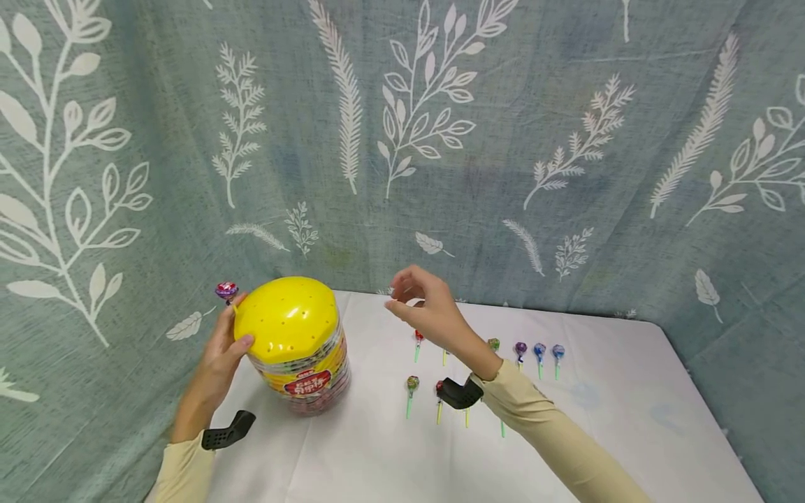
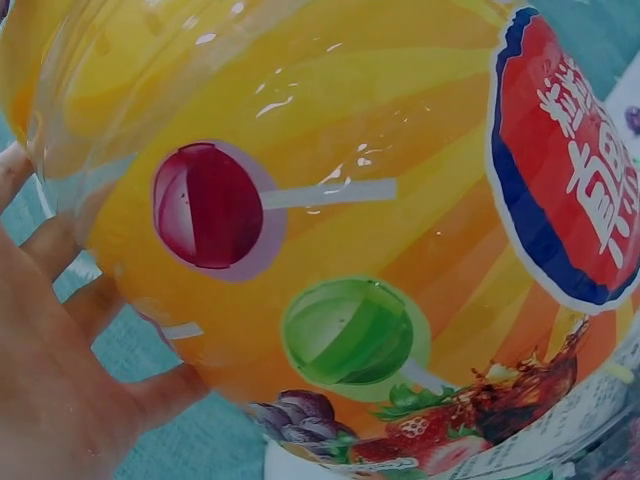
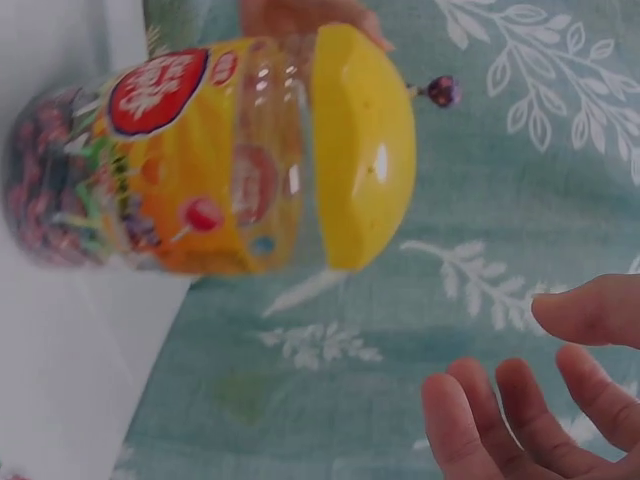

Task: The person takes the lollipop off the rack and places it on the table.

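Observation:
A clear plastic candy jar (image 1: 314, 381) with a yellow domed lid (image 1: 286, 318) stands on the table's left part, tilted a little. My left hand (image 1: 220, 349) grips its far left side near the lid, thumb on the lid's edge; in the left wrist view its fingers (image 2: 90, 305) reach round the printed label (image 2: 420, 240). A lollipop in a purple-red wrapper (image 1: 226, 290) sticks out at the lid, as the right wrist view also shows. My right hand (image 1: 428, 304) is raised to the right of the jar, fingers loosely curved, with nothing between them.
Several wrapped lollipops lie in rows on the white table, among them a blue one (image 1: 558, 351), a purple one (image 1: 520, 349) and a green-stick one (image 1: 411, 384). My right forearm overlaps some of them. A patterned curtain (image 1: 377, 140) hangs behind the table.

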The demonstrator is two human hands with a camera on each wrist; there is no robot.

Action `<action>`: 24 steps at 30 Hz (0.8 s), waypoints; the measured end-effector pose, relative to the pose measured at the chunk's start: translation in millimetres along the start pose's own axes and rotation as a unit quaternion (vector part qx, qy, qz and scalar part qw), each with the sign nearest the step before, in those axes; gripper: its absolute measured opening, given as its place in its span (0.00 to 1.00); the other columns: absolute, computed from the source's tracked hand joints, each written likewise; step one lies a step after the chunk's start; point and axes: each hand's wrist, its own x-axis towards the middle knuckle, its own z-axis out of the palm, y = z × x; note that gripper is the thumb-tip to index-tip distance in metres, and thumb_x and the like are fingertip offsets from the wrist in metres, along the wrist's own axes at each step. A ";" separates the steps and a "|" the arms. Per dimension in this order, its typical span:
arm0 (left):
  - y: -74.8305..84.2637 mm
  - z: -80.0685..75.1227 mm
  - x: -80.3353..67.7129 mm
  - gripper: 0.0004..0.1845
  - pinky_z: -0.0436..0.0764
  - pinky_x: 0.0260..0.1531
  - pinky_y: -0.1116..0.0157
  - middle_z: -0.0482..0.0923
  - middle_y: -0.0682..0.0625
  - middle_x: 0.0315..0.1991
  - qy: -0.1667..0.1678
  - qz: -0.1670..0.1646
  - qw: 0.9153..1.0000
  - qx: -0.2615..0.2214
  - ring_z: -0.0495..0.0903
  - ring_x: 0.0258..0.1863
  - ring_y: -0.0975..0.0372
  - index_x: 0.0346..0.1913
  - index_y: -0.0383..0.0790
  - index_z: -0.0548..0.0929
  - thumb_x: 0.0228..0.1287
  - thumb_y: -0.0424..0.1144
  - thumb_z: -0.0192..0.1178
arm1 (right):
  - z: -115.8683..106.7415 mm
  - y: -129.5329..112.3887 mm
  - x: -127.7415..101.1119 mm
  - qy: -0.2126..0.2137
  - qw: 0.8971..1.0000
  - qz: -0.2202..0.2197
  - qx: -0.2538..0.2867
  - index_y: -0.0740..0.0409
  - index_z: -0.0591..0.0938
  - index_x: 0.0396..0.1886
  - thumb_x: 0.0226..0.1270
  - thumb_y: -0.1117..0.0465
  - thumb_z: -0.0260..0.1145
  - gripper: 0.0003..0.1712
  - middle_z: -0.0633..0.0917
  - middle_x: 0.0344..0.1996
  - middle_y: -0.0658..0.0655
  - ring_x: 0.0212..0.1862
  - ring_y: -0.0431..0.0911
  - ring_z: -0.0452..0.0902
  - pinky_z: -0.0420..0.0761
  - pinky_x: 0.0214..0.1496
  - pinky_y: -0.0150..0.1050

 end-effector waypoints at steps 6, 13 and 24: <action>-3.9 0.2 0.2 0.34 0.69 0.54 0.73 0.54 0.47 0.67 0.008 0.004 1.000 -0.015 0.65 0.59 0.61 0.75 0.45 0.47 0.68 0.28 0.42 | 17.2 -12.7 16.4 -0.015 1.000 -0.023 0.012 0.55 0.76 0.43 0.60 0.64 0.67 0.13 0.81 0.36 0.56 0.38 0.45 0.79 0.80 0.37 0.39; -8.5 -0.7 0.2 0.34 0.68 0.54 0.74 0.55 0.46 0.68 0.020 -0.004 1.000 -0.009 0.66 0.58 0.61 0.75 0.44 0.47 0.68 0.29 0.43 | 35.0 -22.9 32.6 -0.027 0.999 -0.037 0.022 0.56 0.77 0.44 0.60 0.64 0.68 0.14 0.81 0.36 0.56 0.39 0.46 0.79 0.80 0.38 0.39; -7.7 2.3 -2.1 0.34 0.68 0.54 0.74 0.53 0.47 0.68 0.038 -0.014 0.999 -0.002 0.64 0.58 0.61 0.75 0.49 0.49 0.67 0.31 0.44 | 72.7 -36.9 56.5 -0.060 0.996 -0.061 0.030 0.56 0.75 0.45 0.59 0.64 0.69 0.16 0.81 0.40 0.56 0.40 0.39 0.79 0.79 0.37 0.30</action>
